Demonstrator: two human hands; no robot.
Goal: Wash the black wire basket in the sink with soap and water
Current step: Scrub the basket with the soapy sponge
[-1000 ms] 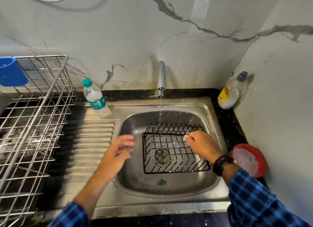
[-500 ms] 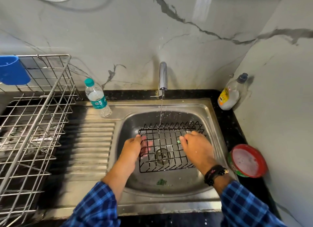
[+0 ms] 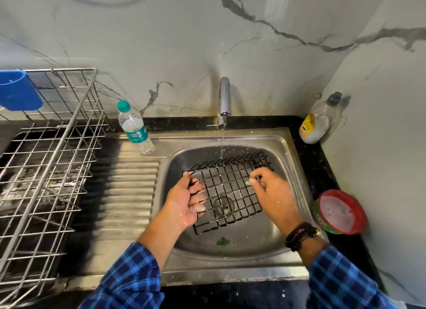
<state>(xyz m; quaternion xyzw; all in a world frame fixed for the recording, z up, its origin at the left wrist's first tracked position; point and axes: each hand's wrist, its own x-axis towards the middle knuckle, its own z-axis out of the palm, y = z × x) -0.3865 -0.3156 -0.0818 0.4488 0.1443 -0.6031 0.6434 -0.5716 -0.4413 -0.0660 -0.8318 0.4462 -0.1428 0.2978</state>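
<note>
Two hands work the black wire basket [image 3: 227, 177], held tilted inside the sink [image 3: 253, 246], its far rim under the thin stream from the tap [image 3: 224, 96]. My left hand [image 3: 184, 202] curls round the basket's left edge, fingers hooked through the mesh. My right hand [image 3: 274, 193] pinches a small green scrubber [image 3: 248, 182] at the right rim. In my judgement, scrubbing wire by wire while turning the basket under the water works best. The basin walls sit close, so free room lies mainly upward.
</note>
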